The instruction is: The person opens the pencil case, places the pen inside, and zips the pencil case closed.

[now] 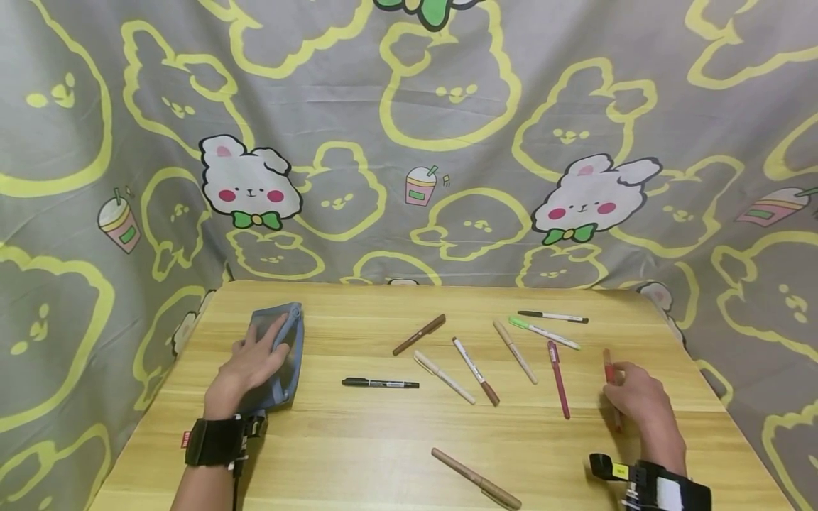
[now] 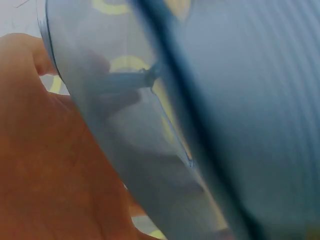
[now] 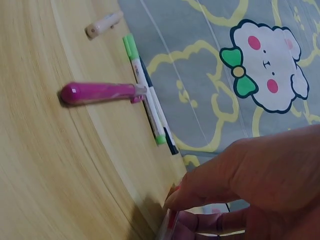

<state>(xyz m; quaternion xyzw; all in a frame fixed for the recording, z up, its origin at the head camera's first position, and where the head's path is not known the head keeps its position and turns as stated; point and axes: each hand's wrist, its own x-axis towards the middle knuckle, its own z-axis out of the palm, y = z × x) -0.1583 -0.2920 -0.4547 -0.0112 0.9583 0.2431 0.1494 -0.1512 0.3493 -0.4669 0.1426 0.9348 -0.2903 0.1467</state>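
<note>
At the table's left, a blue zip pouch [image 1: 292, 355] with see-through sides is gripped by my left hand [image 1: 252, 365], its fingers spread over the upper side. Close up in the left wrist view, the translucent pouch [image 2: 135, 120] covers part of the hand [image 2: 60, 145]. On the right, my right hand [image 1: 642, 401] pinches a red pen [image 1: 608, 365] between thumb and fingers, low over the table. The right wrist view shows the hand [image 3: 240, 185] at the bottom, hiding most of that pen. Nearby lies a magenta pen [image 1: 559, 380].
Scattered mid-table are a black marker [image 1: 380, 383], a dark brown pen [image 1: 418, 335], beige pens [image 1: 444, 376] [image 1: 515, 351], a white-and-brown marker [image 1: 476, 371], a green marker [image 1: 544, 333] and a black-and-white pen [image 1: 552, 316]. A tan pen [image 1: 476, 477] lies in front. Patterned cloth [image 1: 358, 234] surrounds the table.
</note>
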